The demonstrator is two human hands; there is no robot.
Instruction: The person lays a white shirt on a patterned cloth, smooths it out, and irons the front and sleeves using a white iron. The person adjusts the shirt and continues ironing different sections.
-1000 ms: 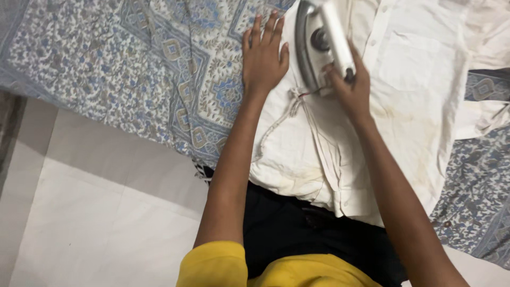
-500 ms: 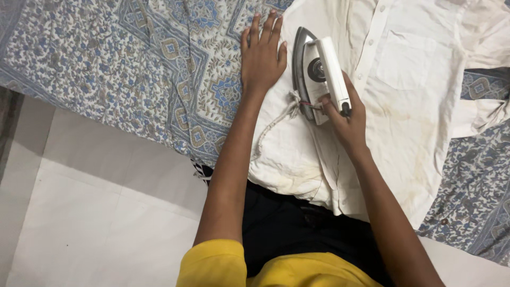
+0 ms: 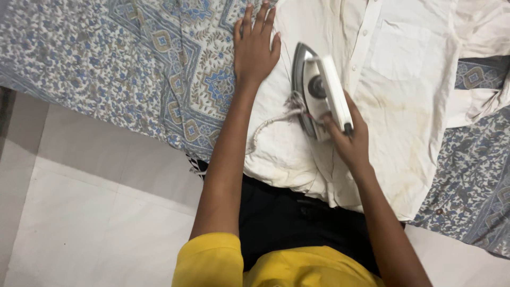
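Note:
A white button-up shirt point(image 3: 409, 101) lies spread on a blue and beige patterned cloth point(image 3: 133, 69). My right hand point(image 3: 348, 141) grips the white handle of an electric iron point(image 3: 316, 90), whose metal sole rests on the shirt's left front panel. The iron's white cord point(image 3: 271, 125) trails from its rear across the shirt toward me. My left hand point(image 3: 255, 45) lies flat, fingers spread, pressing on the shirt's left edge where it meets the patterned cloth, just left of the iron.
The patterned cloth's edge runs diagonally across the left, with pale tiled floor point(image 3: 90, 212) below it. A shirt sleeve point(image 3: 478, 106) lies folded at the right. My yellow top point(image 3: 255, 266) and dark trousers point(image 3: 287, 218) fill the bottom centre.
The iron has slid toward me down the shirt from the top edge of the view. My left hand stays pressed flat on the shirt's edge.

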